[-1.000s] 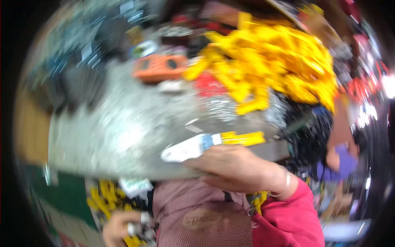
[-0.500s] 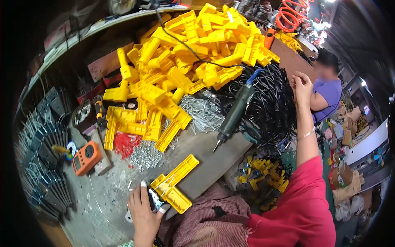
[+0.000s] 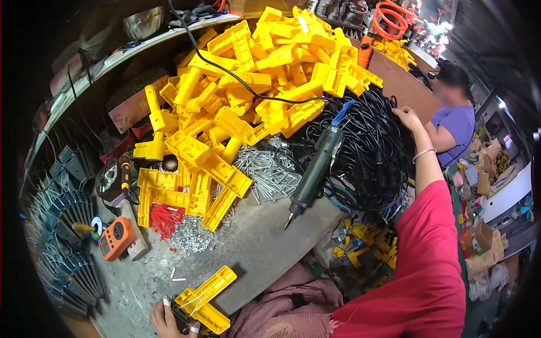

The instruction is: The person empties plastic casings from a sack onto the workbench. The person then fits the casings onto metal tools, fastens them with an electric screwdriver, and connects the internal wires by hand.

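Observation:
At the lower edge, my left hand [image 3: 167, 322], with white wraps on its fingertips, grips one end of a yellow plastic housing [image 3: 209, 307]. Thin white wires lie in the open side of this housing; the dark part at its gripped end is mostly hidden by my fingers. My right arm stretches far out to the right. My right hand [image 3: 408, 119] is closed, its fingertips pinching at the upper right edge of a heap of black cables [image 3: 372, 152]; the pinched spot is small and partly hidden.
A large pile of yellow housings [image 3: 253, 73] covers the back. Screws [image 3: 265, 174], red pieces [image 3: 167, 221] and nuts [image 3: 191, 235] lie before it. A dark green electric screwdriver [image 3: 318, 166] hangs by the cables. An orange meter [image 3: 116, 239] stands left; a person [image 3: 453, 124] sits at right.
My right hand has come down and left onto the edge of the cable heap. My left hand and the held housing sit lower and farther left in the view, which has shifted.

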Demonstrator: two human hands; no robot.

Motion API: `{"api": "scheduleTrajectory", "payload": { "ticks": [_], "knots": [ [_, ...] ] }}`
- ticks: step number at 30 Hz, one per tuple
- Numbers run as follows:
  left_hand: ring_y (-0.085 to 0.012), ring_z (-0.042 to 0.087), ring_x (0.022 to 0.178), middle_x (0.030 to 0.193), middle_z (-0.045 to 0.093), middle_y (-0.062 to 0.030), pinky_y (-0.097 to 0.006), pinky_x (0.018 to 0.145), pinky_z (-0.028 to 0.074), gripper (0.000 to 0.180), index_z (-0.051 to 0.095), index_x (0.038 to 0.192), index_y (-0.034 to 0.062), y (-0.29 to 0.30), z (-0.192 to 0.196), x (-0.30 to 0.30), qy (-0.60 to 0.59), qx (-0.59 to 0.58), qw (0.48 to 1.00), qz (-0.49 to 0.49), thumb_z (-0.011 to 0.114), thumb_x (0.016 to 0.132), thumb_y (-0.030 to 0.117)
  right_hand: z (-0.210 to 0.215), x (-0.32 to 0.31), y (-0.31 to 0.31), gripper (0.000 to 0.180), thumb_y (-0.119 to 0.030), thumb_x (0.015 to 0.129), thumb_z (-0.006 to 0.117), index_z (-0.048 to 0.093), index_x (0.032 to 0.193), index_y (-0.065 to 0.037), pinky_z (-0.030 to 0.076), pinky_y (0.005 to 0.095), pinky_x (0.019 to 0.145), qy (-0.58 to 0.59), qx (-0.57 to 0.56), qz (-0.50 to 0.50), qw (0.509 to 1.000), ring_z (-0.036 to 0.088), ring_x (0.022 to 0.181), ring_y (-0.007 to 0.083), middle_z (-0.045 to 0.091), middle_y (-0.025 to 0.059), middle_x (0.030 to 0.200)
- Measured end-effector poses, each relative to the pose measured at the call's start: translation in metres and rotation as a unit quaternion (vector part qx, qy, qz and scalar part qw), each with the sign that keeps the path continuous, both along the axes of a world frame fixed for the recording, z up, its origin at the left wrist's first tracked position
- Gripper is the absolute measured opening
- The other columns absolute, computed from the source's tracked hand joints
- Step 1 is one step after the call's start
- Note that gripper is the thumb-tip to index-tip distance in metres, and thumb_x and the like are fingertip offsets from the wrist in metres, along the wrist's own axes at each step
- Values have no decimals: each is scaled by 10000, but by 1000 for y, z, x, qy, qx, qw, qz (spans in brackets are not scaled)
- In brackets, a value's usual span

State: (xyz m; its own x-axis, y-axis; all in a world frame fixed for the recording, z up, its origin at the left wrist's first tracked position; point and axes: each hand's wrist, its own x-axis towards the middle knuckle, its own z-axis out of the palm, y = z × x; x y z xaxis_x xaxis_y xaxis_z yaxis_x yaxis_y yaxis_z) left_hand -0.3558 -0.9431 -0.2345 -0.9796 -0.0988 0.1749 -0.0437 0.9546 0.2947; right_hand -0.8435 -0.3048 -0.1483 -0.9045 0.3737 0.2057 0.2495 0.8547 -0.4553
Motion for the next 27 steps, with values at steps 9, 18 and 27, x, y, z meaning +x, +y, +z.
{"api": "scheduleTrajectory", "payload": {
  "ticks": [9, 18, 27],
  "knots": [
    [-483, 437, 1109, 1264, 448, -309, -548, 970, 353, 795, 357, 1428, 40, 4, -4, -7, -22, 18, 999, 18, 676, 778, 368, 32, 10, -64, 343, -312, 817, 645, 568, 962, -11, 483, 446, 774, 384, 144, 1, 912, 618, 871, 428, 645, 243, 879],
    [-444, 365, 1274, 1388, 380, -268, -493, 1067, 293, 868, 342, 1412, 11, 11, -4, -7, -37, 79, 993, 77, 724, 697, 322, 120, 51, -142, 399, -119, 863, 651, 519, 1216, 14, 528, 235, 543, 231, -142, 217, 938, 611, 627, 110, 620, 58, 808],
    [-328, 505, 1200, 1289, 491, -224, -377, 1015, 388, 916, 280, 1443, -4, 109, 40, -100, -77, 415, 872, -248, 763, 754, 358, 53, 278, -394, 527, -27, 818, 602, 387, 1291, 62, 435, 221, 443, -249, -638, 399, 610, 567, 524, 132, 601, 159, 943]
  ]
}}
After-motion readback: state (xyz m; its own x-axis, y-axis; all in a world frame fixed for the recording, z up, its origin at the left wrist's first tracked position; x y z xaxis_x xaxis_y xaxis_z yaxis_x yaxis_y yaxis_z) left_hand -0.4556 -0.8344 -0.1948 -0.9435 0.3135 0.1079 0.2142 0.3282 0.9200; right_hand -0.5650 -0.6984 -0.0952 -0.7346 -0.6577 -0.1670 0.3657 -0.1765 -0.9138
